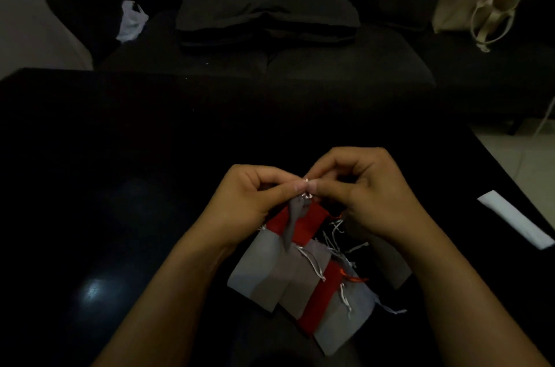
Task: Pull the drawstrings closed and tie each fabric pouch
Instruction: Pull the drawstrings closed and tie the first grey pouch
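Dim table [120,186], drawstring [305,195] barely discernible

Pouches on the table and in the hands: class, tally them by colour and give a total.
Red pouches: 2
Grey pouches: 5, overlapping, so approximate; one hangs by its drawstring, pinched by the left hand and right hand
Total: 7

We find no text, label, brand, number or sign that can be read anywhere in this dim view; every surface we look over is either plain or too dark and blurred for us to make out any lettering.
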The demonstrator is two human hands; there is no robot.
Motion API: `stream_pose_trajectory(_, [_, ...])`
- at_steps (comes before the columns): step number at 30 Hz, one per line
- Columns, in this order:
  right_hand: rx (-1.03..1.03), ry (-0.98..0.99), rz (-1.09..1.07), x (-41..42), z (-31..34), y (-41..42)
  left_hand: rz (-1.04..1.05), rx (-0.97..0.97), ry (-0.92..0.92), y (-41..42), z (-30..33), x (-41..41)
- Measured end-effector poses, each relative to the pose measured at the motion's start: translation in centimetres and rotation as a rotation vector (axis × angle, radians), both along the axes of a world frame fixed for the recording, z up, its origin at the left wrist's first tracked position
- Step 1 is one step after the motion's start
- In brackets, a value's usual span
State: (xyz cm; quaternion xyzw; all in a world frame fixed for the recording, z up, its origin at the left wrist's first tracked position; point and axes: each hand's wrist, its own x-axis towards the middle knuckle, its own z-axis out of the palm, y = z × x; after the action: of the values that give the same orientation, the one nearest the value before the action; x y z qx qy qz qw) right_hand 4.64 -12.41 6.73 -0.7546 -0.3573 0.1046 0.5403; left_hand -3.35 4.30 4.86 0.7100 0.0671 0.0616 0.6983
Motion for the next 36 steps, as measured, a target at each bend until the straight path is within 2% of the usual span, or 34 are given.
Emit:
stream_pose_trajectory(2, [0.117, 0.175, 0.032, -0.2, 0.3, 0.0, -0.005, -0.167, 0.048, -0.1, 0.2, -0.1])
stream_pose_trajectory(4, [0.145, 0.287, 0.067, -0.2, 0.5, 0.0, -0.021, -0.272, 0.087, -0.3, 0.2, -0.2])
stream_pose_trajectory(8, [0.12, 0.417, 0.156, 0.2, 0.3, -0.1, -0.049, -0.44, 0.17, -0.7, 0.1, -0.2])
stream_pose_trajectory(12, [0.096, 0.48, 0.237, 0.5, 0.0, -0.4, -0.062, -0.517, 0.222, -0.9, 0.1, -0.1])
stream_pose_trajectory(15, [0.034, 0.441, 0.262, 0.6, 0.2, -0.6, -0.064, -0.505, 0.263, -0.9, 0.3, -0.3])
stream_pose_trajectory(20, [-0.164, 0.238, 0.263, 0.6, 0.4, -1.1, -0.053, -0.406, 0.292, -0.5, 0.2, -0.3])
stream_pose_trajectory(30, [-0.159, 0.084, 0.169, 0.1, 0.3, -0.6, 0.029, -0.406, 0.286, -0.7, 0.3, -0.2])
stream_pose_trajectory(36, [-0.104, 0.15, 0.221, 0.0, 0.7, -0.5, 0.072, -0.562, 0.301, -0.8, 0.4, -0.1])
